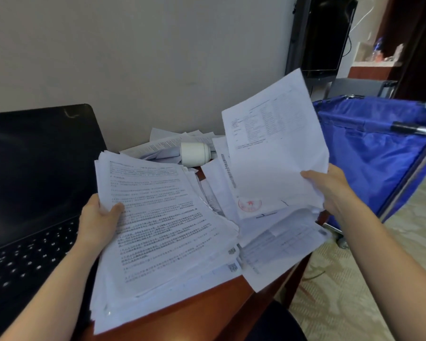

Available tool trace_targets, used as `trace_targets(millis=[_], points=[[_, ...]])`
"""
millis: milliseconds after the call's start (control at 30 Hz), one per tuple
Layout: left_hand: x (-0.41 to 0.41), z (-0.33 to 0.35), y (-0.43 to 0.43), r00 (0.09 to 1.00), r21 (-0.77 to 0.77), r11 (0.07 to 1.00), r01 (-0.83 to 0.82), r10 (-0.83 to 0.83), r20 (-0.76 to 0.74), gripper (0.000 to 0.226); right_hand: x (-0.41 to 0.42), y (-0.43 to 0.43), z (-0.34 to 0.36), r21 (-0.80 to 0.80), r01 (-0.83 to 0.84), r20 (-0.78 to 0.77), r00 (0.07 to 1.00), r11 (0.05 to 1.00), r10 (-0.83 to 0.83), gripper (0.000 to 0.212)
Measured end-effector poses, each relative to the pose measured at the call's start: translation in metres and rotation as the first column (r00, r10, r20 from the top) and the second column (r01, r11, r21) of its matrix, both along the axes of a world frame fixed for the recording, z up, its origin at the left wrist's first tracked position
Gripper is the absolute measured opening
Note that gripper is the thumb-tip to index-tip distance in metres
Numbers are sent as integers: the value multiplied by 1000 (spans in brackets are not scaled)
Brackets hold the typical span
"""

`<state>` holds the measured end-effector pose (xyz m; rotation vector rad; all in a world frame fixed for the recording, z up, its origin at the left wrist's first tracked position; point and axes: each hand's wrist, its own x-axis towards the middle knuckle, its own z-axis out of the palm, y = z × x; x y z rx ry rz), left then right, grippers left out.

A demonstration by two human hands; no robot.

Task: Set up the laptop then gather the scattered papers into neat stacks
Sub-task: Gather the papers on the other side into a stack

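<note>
An open black laptop stands at the left of the desk, its screen dark. My left hand grips the left edge of a thick stack of printed papers, thumb on top. My right hand holds a few loose sheets by their right edge, lifted and tilted upright above the desk. More scattered papers lie under and between the two bundles, and others are piled by the wall.
A white bottle lies on its side among the papers at the back. The reddish-brown desk ends at the front right. A blue fabric cart stands right of the desk. A dark monitor is behind it.
</note>
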<state>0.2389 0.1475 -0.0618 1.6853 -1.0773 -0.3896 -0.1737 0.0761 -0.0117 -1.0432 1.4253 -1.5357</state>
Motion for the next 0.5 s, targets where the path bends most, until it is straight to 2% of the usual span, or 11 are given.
trace_targets(millis=[167, 300, 433, 500], points=[[0, -1, -1, 1000, 10, 1000, 6, -6, -2, 30, 20, 6, 1, -36, -42, 138, 989, 998, 46, 9], [-1, -2, -1, 1000, 18, 1000, 12, -12, 12, 29, 44, 10, 2, -47, -125, 228, 965, 991, 133, 17], [1, -3, -2, 1000, 43, 999, 10, -11, 22, 29, 58, 9, 7, -59, -76, 318, 944, 995, 91, 8], [2, -3, -2, 1000, 52, 999, 9, -10, 29, 29, 63, 8, 12, -72, -72, 368, 925, 995, 94, 14]])
